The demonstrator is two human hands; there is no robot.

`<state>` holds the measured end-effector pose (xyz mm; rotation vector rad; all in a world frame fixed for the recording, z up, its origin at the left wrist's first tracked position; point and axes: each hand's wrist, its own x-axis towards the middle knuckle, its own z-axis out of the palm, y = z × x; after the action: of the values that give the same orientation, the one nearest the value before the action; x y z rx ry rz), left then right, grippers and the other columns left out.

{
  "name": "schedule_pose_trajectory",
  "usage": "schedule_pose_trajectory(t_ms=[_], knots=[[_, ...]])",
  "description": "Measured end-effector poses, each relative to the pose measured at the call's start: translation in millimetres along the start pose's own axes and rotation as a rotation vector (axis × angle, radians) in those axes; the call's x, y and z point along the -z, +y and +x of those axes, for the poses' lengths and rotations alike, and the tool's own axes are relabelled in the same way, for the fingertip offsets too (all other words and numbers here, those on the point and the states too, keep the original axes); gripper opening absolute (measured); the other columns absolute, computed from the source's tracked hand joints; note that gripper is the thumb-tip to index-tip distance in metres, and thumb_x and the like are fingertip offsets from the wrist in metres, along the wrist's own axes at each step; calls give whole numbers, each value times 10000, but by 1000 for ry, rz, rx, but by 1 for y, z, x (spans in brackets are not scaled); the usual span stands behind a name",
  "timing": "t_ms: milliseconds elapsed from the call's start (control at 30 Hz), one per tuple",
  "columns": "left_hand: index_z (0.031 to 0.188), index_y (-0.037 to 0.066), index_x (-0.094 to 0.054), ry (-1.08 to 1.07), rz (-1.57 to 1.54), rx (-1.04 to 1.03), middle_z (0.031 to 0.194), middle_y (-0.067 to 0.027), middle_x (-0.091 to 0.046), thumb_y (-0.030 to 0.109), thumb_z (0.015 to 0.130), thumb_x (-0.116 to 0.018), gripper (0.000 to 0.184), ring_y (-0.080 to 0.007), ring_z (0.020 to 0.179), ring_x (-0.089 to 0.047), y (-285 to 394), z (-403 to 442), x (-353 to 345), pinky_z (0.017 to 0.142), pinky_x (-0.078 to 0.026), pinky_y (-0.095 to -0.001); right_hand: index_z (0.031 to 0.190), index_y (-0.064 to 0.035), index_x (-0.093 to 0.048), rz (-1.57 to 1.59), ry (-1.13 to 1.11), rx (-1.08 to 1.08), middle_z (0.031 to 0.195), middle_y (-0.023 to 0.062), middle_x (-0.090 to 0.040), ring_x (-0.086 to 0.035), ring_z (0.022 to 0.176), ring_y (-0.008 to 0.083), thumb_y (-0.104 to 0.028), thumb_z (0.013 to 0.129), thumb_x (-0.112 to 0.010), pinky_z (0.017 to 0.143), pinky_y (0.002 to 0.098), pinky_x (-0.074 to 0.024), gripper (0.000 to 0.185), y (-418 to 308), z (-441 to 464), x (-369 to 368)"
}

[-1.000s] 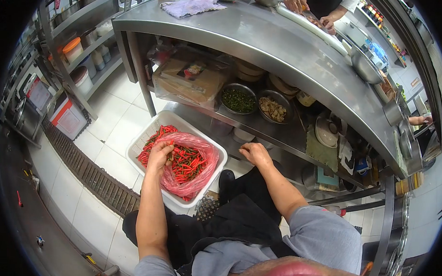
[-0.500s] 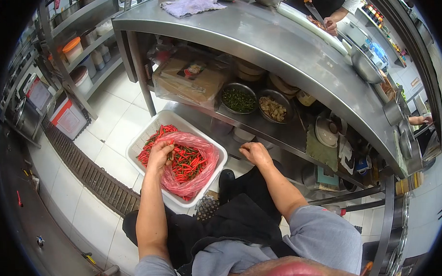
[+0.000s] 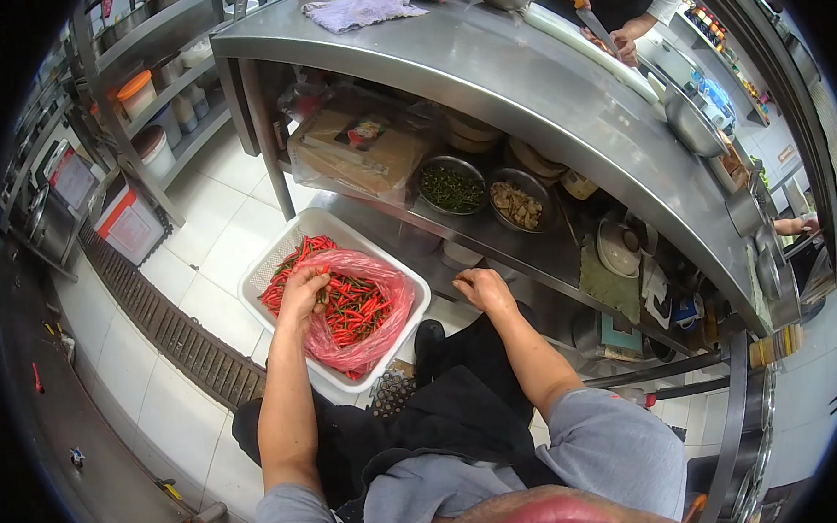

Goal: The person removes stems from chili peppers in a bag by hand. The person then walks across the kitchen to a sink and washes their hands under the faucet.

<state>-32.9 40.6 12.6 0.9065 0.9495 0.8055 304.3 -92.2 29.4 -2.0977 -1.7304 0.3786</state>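
A white plastic basket (image 3: 412, 331) on the floor holds a pink plastic bag (image 3: 394, 293) full of red chili peppers (image 3: 351, 319) with green stems. More chilies lie loose in the basket, outside the bag's left side. Over the bag's left edge, my left hand (image 3: 300, 293) is closed, with a red chili pepper showing at its fingertips. My right hand (image 3: 489, 291) hovers to the right of the basket, apart from it, thumb and fingers pinched together. Whatever sits in that pinch is too small to name.
A steel table (image 3: 485, 56) stands ahead. On its lower shelf are a bowl of chopped greens (image 3: 451, 186) and a bowl of pale pieces (image 3: 518, 205). Across the table, a co-worker's hands (image 3: 625, 48) work with a knife (image 3: 596, 25). A floor drain (image 3: 167, 312) runs at left.
My hands and the basket look nearly unmoved. Across the table, the co-worker's knife and hands have shifted slightly.
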Motion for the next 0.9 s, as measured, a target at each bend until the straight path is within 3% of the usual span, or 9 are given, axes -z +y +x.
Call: schedule_pose_trajectory(t_ms=[900], knots=[[949, 35, -587, 11, 25, 17, 689, -19, -557, 77, 869, -585, 90, -79, 485, -477, -3, 2, 0, 370, -288, -207, 953, -24, -697, 2, 5, 15, 917, 175, -682, -647, 870, 346, -231, 814, -651, 780, 404, -508, 254, 4, 1, -2]])
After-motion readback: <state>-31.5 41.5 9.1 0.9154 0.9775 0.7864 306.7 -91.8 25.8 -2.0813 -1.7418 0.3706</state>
